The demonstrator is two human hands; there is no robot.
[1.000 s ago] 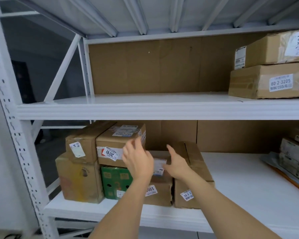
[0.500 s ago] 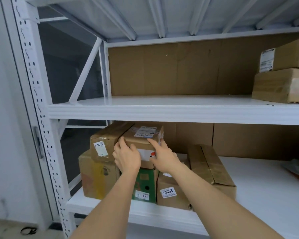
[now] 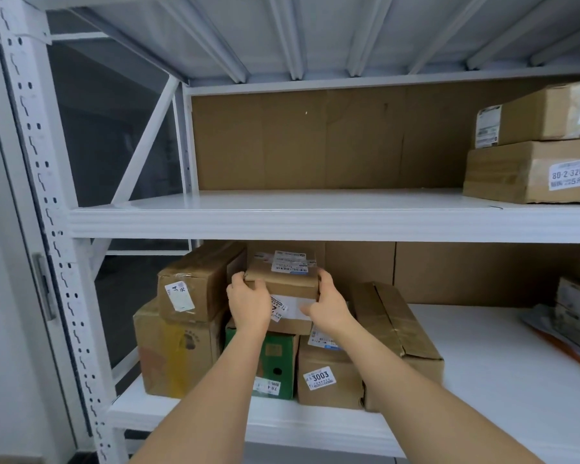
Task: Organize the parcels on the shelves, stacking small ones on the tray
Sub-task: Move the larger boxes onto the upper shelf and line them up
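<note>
A brown cardboard parcel (image 3: 287, 279) with white labels sits on top of the stack at the left of the lower shelf (image 3: 482, 363). My left hand (image 3: 250, 304) grips its left front corner, and my right hand (image 3: 327, 304) grips its right front corner. It rests on a green box (image 3: 275, 360) and a brown box labelled 3003 (image 3: 329, 373). At the far right edge, small parcels (image 3: 576, 316) lie stacked on an orange tray (image 3: 563, 346), only partly in view.
Left of the held parcel, a taped box (image 3: 198, 283) lies on a large brown box (image 3: 175, 353). A long box (image 3: 399, 329) lies to the right. Two boxes (image 3: 533, 169) are stacked at the right of the upper shelf (image 3: 315, 212). The white rack post (image 3: 47, 229) stands at left.
Both hands rose from the lower boxes to the top parcel and now grip its two front corners. The view shifted left and closer.
</note>
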